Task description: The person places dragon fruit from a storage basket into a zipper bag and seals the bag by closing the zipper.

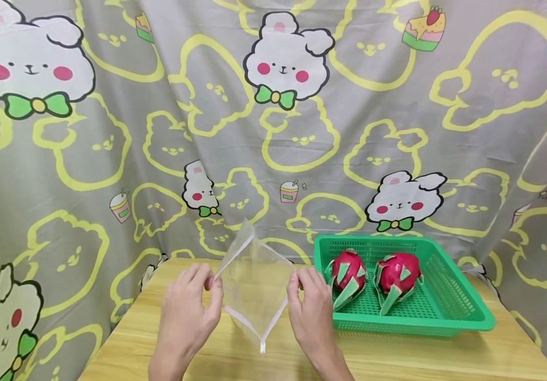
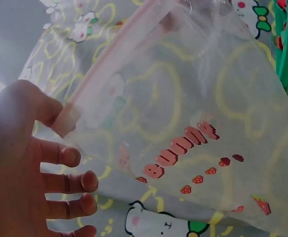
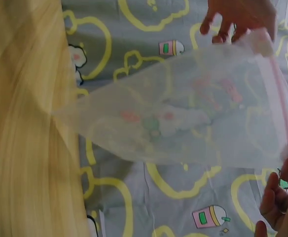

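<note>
A clear zip bag (image 1: pixel 259 270) is stretched between both hands, its mouth spread into a diamond in the head view. My left hand (image 1: pixel 188 312) pinches the left edge of the mouth between thumb and forefinger. On the opposite edge, my right hand (image 1: pixel 312 309) pinches the rim. A small white slider (image 1: pixel 262 347) sits at the near corner of the zip. In the left wrist view the see-through bag (image 2: pixel 183 103) bears red "Bunny" lettering (image 2: pixel 181 150) and small strawberry prints. Seen from the right wrist, the bag's body (image 3: pixel 159 118) tapers toward the table.
To the right stands a green plastic basket (image 1: pixel 473 312) with perforated sides. Inside it lie two red dragon fruits, one at left (image 1: pixel 349 269) and one nearer the middle (image 1: pixel 401 267). Beneath is a wooden table (image 1: pixel 130 338); a patterned grey curtain (image 1: pixel 302 143) hangs behind.
</note>
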### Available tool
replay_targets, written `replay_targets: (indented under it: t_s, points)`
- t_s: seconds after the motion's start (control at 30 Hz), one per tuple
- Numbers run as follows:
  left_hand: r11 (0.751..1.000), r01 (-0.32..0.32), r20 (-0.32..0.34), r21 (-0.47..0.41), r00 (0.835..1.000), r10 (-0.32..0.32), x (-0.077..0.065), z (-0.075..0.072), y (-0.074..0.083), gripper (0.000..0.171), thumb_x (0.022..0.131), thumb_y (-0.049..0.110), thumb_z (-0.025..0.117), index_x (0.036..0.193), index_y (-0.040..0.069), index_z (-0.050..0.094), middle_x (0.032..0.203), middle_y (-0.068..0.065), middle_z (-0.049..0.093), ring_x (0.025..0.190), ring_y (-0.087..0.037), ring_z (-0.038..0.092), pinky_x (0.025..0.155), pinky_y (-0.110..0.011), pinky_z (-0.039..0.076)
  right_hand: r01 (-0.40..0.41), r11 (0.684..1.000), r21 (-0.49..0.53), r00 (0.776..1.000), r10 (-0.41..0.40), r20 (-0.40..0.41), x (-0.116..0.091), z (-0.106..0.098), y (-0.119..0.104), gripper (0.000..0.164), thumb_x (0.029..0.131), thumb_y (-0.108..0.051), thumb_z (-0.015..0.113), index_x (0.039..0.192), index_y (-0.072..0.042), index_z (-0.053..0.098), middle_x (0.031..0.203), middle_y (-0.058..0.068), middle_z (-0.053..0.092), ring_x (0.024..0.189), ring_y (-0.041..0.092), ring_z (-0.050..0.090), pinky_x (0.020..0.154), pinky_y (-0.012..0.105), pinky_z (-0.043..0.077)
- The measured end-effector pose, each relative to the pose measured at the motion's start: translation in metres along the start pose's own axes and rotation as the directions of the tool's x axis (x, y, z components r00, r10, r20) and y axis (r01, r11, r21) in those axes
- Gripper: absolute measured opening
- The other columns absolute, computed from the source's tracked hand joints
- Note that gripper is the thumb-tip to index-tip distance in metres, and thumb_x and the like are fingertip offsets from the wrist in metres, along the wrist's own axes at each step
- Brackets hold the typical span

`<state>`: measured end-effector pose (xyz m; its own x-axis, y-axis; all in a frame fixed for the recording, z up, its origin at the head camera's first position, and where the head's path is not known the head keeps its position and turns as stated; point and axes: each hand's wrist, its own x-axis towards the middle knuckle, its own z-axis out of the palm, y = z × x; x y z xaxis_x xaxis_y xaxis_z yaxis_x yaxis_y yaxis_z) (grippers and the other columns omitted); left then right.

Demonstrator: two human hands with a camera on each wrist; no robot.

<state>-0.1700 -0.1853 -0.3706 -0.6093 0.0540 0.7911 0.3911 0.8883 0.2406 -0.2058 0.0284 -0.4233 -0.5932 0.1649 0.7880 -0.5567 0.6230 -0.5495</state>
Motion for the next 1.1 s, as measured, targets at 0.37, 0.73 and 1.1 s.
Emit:
replay_targets:
  t_s: [0.37,0.73,1.1]
  points:
    - [0.989,0.135,0.323,0.060,0.935,-0.148,-0.007,0.004,0.014,0.027,0.086,0.026,0.072,0.072,0.021,0.050,0.074,0.009,0.046,0.069,-0.014,0.045,0.062,-0.034,0.040,0.017,0.999,0.035,0.993,-0.013,-0.119,0.010,0.008,-0.007,0.024,0.093,-0.001,0.060,0.073,-0.014,0.055,0.075,-0.005,0.048,0.075,0.014,0.049,0.066,0.030,0.036]
    - [0.910,0.410,0.443,0.067,0.805,-0.395,-0.001,-0.011,-0.014,0.018,0.082,0.009,0.059,0.072,0.014,0.044,0.067,-0.002,0.043,0.059,-0.017,0.040,0.050,-0.033,0.032,0.056,0.994,-0.097,0.998,-0.058,-0.017,0.036,-0.003,0.001,0.029,0.091,-0.003,0.061,0.069,-0.015,0.048,0.073,-0.002,0.046,0.073,0.020,0.046,0.064,0.035,0.032]
    - [0.990,0.140,0.044,-0.003,0.989,-0.140,0.000,-0.005,-0.021,0.032,0.091,0.008,0.066,0.072,0.017,0.042,0.072,0.003,0.040,0.065,-0.015,0.035,0.060,-0.031,0.031,0.096,0.988,-0.124,0.994,-0.089,0.062,0.047,0.001,-0.004,0.027,0.093,-0.007,0.060,0.069,-0.015,0.048,0.077,-0.001,0.051,0.076,0.022,0.048,0.069,0.039,0.035]
